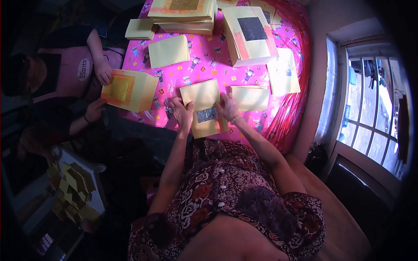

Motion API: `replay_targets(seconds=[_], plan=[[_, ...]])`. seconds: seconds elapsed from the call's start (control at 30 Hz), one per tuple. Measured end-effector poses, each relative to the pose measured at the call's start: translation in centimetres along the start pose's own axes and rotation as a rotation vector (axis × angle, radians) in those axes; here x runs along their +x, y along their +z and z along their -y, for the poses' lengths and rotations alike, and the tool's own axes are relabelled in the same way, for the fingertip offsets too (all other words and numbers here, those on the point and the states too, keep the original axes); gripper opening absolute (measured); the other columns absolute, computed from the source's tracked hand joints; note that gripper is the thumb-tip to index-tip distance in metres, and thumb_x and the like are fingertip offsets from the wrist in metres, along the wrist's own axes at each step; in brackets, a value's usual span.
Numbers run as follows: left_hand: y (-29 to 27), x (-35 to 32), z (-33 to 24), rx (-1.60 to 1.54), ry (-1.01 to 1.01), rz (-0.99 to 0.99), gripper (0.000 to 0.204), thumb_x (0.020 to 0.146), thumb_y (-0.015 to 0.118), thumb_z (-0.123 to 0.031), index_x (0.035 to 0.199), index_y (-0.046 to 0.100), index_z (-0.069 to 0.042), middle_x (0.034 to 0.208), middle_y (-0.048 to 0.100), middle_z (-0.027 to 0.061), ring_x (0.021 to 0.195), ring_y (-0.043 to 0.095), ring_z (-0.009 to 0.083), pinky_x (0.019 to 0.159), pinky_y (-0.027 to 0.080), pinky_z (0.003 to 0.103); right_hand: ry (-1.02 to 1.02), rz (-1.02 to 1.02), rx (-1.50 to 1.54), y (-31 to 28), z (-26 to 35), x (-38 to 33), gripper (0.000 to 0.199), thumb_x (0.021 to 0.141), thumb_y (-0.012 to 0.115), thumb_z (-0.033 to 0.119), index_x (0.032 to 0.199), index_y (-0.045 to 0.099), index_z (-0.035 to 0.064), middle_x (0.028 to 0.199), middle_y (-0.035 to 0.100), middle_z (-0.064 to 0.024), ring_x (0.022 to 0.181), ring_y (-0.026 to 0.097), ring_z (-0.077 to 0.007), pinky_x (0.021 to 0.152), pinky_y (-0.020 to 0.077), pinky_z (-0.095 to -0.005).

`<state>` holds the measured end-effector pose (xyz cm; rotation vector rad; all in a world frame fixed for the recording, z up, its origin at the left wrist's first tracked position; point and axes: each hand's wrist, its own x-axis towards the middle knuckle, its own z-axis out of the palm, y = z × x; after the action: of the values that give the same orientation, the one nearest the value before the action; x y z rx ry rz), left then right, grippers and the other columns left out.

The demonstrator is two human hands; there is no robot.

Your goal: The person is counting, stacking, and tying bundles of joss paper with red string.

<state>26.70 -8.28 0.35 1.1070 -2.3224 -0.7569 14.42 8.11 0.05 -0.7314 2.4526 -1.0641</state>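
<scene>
Near the table's front edge, a pale yellow paper sheet (200,93) lies over another yellow sheet with a dark square patch (207,115). My left hand (182,113) grips the upper sheet's lower left corner, thumb on top. At its lower right corner my right hand (227,108) is closed, fingers pinched at the paper edge. Just right of that hand lies a small stack of plain yellow paper (250,98). How many layers the hands hold I cannot tell.
Stacks of yellow paper (182,26) and a thick pile with a black square (252,48) stand at the back of the pink patterned table (209,52). Red strings (289,113) hang along its right edge. On the left, a co-worker's hand (103,73) holds an orange-marked sheet (130,90).
</scene>
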Motion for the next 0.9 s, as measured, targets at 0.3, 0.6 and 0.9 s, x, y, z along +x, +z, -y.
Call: replay_targets(seconds=[0.3,0.6,0.9], plan=[[-0.2,-0.2,-1.9,0.029,0.230,0.387,0.022,0.082,0.059,-0.012,0.096,0.046,-0.003,0.093,0.049,0.0179,0.086,0.053,0.0384,0.072,0.044,0.046,-0.096,-0.062,-0.191,1.5,-0.9,0.3,0.018,0.076,0.061,0.011,0.080,0.047,0.0004,0.076,0.048,-0.0190,0.078,0.048,-0.0384,0.068,0.0419,-0.0474],[0.2,-1.0,-2.1,0.070,0.361,0.328,0.038,0.081,0.062,-0.024,0.105,0.044,-0.001,0.100,0.045,0.0204,0.096,0.047,0.0386,0.084,0.040,0.047,-0.129,-0.094,-0.170,1.6,-1.4,-0.1,0.016,0.075,0.058,0.010,0.082,0.047,-0.0001,0.078,0.048,-0.0196,0.079,0.047,-0.0380,0.068,0.0413,-0.0476],[0.9,-1.6,-1.4,0.116,0.441,0.256,0.040,0.082,0.062,-0.029,0.108,0.045,-0.003,0.099,0.044,0.0179,0.093,0.048,0.0365,0.080,0.042,0.046,-0.102,-0.120,-0.171,1.7,-1.1,-0.5,0.019,0.074,0.058,0.008,0.088,0.048,-0.0007,0.086,0.048,-0.0213,0.081,0.048,-0.0387,0.070,0.0434,-0.0466]])
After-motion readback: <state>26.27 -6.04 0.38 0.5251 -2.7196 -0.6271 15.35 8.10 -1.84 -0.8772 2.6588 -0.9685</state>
